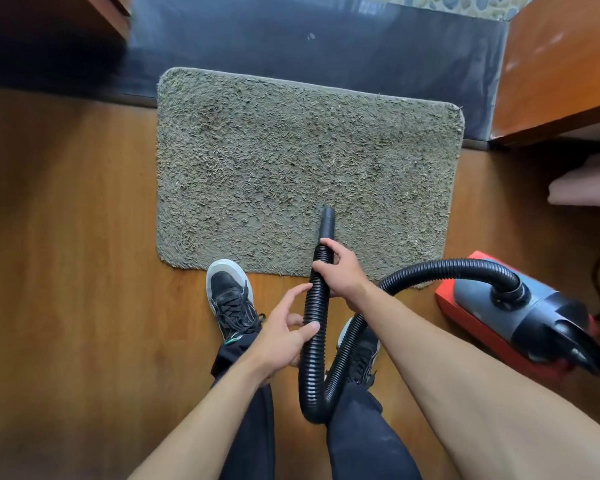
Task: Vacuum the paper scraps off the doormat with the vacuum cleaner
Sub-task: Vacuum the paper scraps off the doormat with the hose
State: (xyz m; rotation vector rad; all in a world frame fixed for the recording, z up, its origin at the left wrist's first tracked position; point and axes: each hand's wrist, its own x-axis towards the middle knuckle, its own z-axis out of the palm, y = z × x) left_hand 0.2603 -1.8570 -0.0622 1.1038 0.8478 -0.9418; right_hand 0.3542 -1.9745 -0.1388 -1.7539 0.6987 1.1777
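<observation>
A shaggy grey-green doormat (291, 161) lies on the wooden floor in front of me. I see no paper scraps on its pile. The vacuum's black ribbed hose (314, 327) loops down between my legs, and its smooth black nozzle (327, 221) rests on the mat's near edge. My right hand (342, 271) grips the hose just behind the nozzle. My left hand (286, 334) holds the hose lower down, thumb against it and fingers loosely spread. The grey and red vacuum cleaner (530, 313) sits on the floor at my right.
My left shoe (231, 296) stands just off the mat's near edge; the right shoe (359, 355) is partly behind the hose. A dark raised threshold (309, 50) runs behind the mat. Wooden furniture (561, 64) stands at the right, more at the far left.
</observation>
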